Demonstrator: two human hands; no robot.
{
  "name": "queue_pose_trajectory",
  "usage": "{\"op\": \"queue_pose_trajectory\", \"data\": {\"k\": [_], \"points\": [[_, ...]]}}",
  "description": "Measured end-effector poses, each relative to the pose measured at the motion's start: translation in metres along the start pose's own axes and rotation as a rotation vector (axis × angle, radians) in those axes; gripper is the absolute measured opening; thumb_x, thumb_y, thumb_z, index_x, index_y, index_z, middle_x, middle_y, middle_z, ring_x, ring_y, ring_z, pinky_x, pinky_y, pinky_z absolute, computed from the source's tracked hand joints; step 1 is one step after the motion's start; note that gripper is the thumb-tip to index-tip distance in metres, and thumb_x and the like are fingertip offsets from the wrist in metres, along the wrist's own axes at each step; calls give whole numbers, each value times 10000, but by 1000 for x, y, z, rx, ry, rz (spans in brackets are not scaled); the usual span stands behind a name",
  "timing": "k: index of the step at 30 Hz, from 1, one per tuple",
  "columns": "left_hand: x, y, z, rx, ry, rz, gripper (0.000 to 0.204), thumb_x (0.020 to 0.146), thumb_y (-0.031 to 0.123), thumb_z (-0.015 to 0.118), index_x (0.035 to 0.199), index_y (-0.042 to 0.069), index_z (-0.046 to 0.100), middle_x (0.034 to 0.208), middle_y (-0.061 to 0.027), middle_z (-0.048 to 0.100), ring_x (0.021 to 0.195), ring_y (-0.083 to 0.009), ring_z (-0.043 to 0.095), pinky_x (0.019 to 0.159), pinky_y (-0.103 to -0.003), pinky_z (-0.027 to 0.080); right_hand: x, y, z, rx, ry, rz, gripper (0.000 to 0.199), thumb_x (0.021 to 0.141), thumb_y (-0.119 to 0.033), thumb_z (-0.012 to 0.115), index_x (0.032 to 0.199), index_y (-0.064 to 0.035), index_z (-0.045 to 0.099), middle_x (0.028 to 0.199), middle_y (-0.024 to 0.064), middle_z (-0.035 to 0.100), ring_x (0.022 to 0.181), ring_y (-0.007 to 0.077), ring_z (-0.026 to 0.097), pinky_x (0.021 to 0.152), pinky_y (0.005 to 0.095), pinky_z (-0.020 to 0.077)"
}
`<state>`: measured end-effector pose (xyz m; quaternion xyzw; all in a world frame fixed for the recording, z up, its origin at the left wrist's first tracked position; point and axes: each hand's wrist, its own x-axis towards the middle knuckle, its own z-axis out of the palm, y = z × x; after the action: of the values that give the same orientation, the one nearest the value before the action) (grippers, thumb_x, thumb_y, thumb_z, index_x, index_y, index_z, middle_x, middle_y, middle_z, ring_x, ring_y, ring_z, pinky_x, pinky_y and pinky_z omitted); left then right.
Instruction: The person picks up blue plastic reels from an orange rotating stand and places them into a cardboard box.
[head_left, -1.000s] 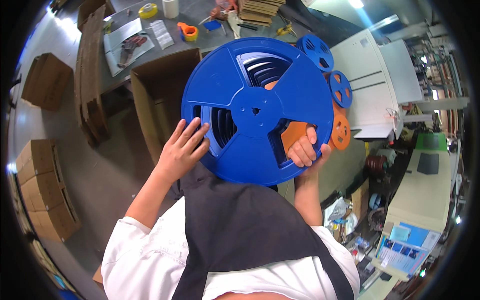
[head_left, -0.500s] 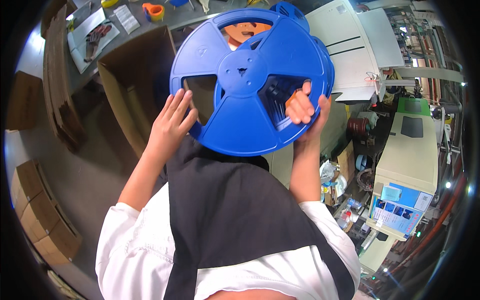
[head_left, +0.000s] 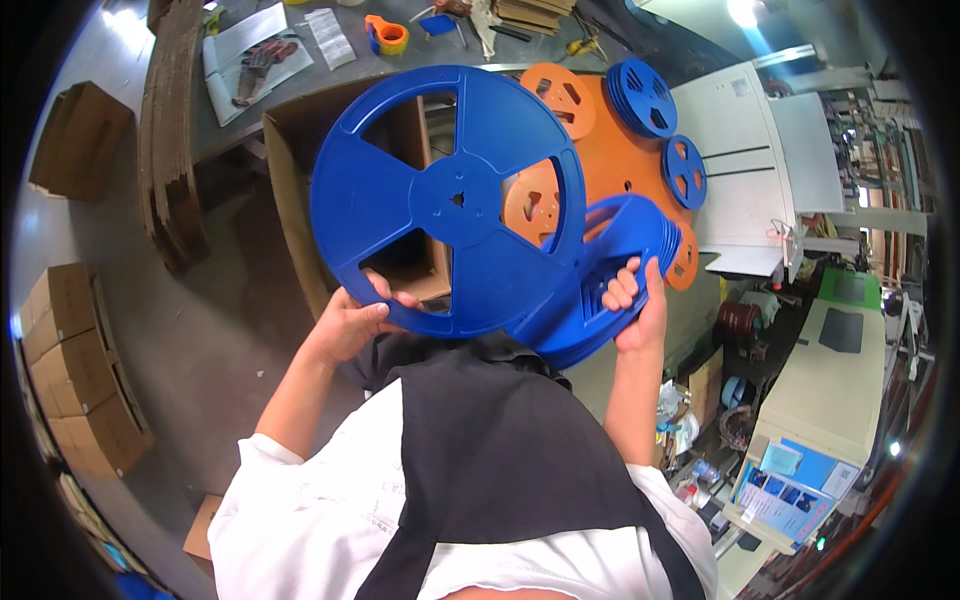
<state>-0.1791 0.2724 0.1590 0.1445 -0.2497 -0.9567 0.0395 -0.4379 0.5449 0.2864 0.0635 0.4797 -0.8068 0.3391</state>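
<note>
Near my chest, my left hand (head_left: 350,325) grips the lower left rim of a large blue plastic reel flange (head_left: 390,195), thumb in front and fingers through a cut-out. The disc faces me, with a small centre hole and wide window openings. To its right, my right hand (head_left: 640,310) is closed round the edge of a stack of similar blue reel flanges (head_left: 570,335), fingers through their openings. The front disc overlaps the stack, hiding part of it. Whether they touch is hard to see.
An open cardboard box (head_left: 290,215) stands behind the discs. Farther back, an orange round table (head_left: 625,160) carries stacked blue discs (head_left: 650,98) and an orange disc (head_left: 562,98). Flattened cardboard (head_left: 168,150) leans at left, cartons (head_left: 85,385) beyond it. A beige machine (head_left: 810,385) stands at right.
The front blue disc has come off the stack and shifted left and down in my left hand, which went from flat fingers to a grip. The stack tilted and dropped in my right hand.
</note>
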Motion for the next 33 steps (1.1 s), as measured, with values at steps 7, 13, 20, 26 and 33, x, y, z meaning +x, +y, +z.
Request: {"op": "queue_pose_trajectory", "data": {"k": [7,13,20,26,33], "points": [[2,-8,-13,-143,-13,-13,193,855,57,645,985,114,515,1049,-145,660,1077,-336,614,840,-462,564,-6,10,-7,-64,203,-28,308,942,-352,554,1035,-59,546,736,59,563,559,130,497,505,275,417],[12,-8,-19,-157,-6,-48,183,849,63,658,971,114,531,1026,-132,665,1058,-333,626,819,-441,575,-11,18,-2,-158,345,-67,345,939,-396,549,1020,-60,550,810,81,583,607,154,534,528,277,453],[24,-8,-25,-190,-26,-63,181,842,66,664,953,104,526,1020,-145,672,1021,-318,646,793,-408,591,-13,24,-6,-181,329,-93,426,937,-478,516,1009,-59,542,831,91,594,632,173,552,557,300,470],[33,-10,-32,-243,9,-56,186,837,57,664,950,108,526,1020,-138,672,1013,-282,652,782,-394,597,-11,27,-2,-193,353,-85,428,950,-487,485,1019,-66,525,814,100,623,638,180,568,576,322,489],[29,6,-69,124,459,-58,245,847,-6,569,1057,109,516,1061,-122,654,1008,-296,640,839,-431,542,-10,34,6,-229,444,-44,398,950,-442,506,1014,-50,532,807,80,609,674,185,573,626,335,495]]}}
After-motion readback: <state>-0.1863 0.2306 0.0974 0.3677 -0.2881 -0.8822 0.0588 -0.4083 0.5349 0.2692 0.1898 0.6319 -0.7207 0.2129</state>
